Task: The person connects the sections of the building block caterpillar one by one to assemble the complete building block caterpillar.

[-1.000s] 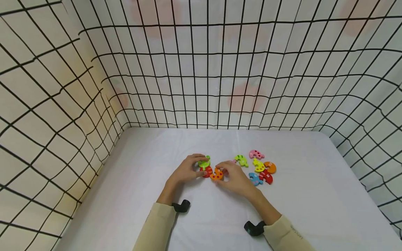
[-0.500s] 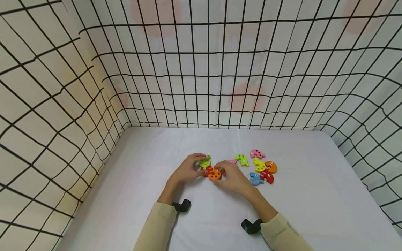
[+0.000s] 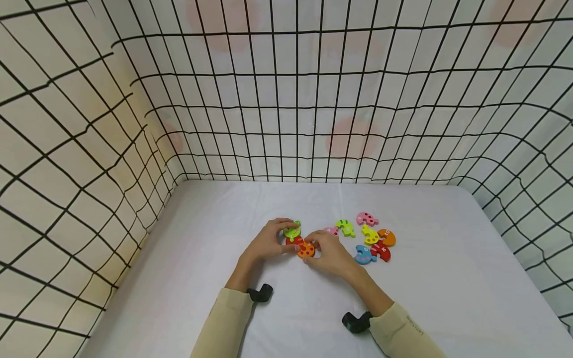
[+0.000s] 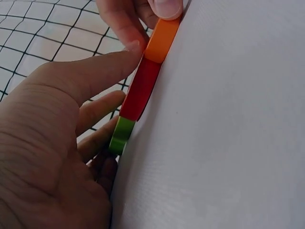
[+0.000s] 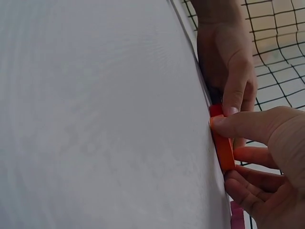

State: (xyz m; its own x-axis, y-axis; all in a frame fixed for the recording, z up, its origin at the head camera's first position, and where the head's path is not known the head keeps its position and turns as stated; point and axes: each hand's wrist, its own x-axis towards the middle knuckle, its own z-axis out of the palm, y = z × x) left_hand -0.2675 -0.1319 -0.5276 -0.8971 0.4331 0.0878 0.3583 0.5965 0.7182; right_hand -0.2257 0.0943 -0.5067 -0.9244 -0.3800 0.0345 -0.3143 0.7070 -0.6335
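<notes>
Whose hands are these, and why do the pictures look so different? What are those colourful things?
There's no robot here, just a person's two bare hands. The wide picture comes from a camera on the person's head, looking forward and down. The other two come from cameras on the wrists, so things look close and tilted.

On the white cloth lie flat, colourful pieces, rather like puzzle pieces. The right hand pinches an orange spotted piece, which touches a red piece. The left hand curves around the red piece and a green face piece. More pieces lie beyond the right hand, and a black grid stands behind.
</notes>
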